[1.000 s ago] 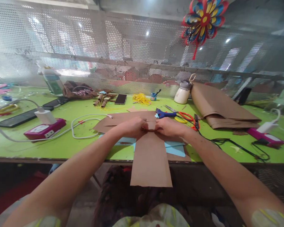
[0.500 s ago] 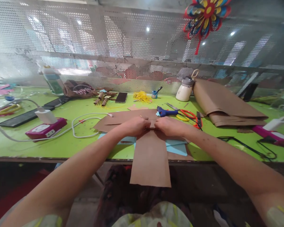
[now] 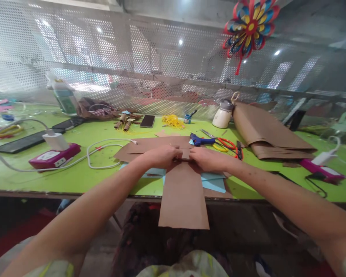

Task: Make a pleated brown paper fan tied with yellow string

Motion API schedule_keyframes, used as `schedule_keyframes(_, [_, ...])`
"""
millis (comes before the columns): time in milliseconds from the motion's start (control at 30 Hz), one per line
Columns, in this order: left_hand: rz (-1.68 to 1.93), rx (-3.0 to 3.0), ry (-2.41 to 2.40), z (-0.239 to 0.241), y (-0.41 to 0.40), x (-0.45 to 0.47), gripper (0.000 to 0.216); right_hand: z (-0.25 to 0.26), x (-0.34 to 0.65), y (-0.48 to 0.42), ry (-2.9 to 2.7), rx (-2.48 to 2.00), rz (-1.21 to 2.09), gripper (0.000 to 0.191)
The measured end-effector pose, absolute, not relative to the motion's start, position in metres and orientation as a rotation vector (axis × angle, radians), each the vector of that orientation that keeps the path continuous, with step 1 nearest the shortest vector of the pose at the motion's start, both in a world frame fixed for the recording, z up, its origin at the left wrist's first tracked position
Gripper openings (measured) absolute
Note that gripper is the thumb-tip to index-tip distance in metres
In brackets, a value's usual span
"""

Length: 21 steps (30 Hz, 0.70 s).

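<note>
A strip of brown paper [image 3: 185, 198] runs from between my hands down over the table's front edge. Its far end is folded or rolled under my fingers. My left hand [image 3: 167, 154] grips the left side of that fold with curled fingers. On the fold's right side, my right hand [image 3: 205, 157] pinches the paper the same way. Larger brown paper sheets [image 3: 144, 146] lie flat beneath and behind both hands. Light blue paper [image 3: 215, 182] pokes out under the strip on both sides. Just beyond my right hand rests a blue glue gun [image 3: 202, 139].
Scissors with orange handles [image 3: 226, 143] lie right of the glue gun. A folded brown paper stack [image 3: 273, 130] and a white bottle [image 3: 222, 114] stand behind. A white cable [image 3: 89, 154] loops from a purple power strip [image 3: 55, 157]. A phone [image 3: 147, 120] lies farther back.
My view has shifted slightly. Both hands stay at the fold, and the paper strip hangs almost as before.
</note>
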State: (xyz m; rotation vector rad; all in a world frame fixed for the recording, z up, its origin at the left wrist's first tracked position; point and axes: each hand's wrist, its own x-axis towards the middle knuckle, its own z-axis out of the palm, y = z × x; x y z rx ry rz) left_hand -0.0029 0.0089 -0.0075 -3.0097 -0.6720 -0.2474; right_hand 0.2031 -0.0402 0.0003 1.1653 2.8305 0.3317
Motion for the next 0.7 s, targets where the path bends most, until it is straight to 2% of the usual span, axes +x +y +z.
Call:
schedule_keyframes(267, [-0.233,-2.900,-0.773,-0.011,0.006,0.005,0.024,-0.012,0.194,-0.035,2.751,1.394,0.452,0.021])
schedule_keyframes(467, [-0.223,-2.953,-0.929,-0.008,0.007,-0.003,0.013,-0.010,0.201,-0.035,2.872,1.282,0.346,0.016])
schedule_keyframes(700, [-0.161,-2.847,-0.746,-0.005,0.002,-0.002,0.012,-0.017,0.210,-0.038,2.953,1.361,0.331,0.006])
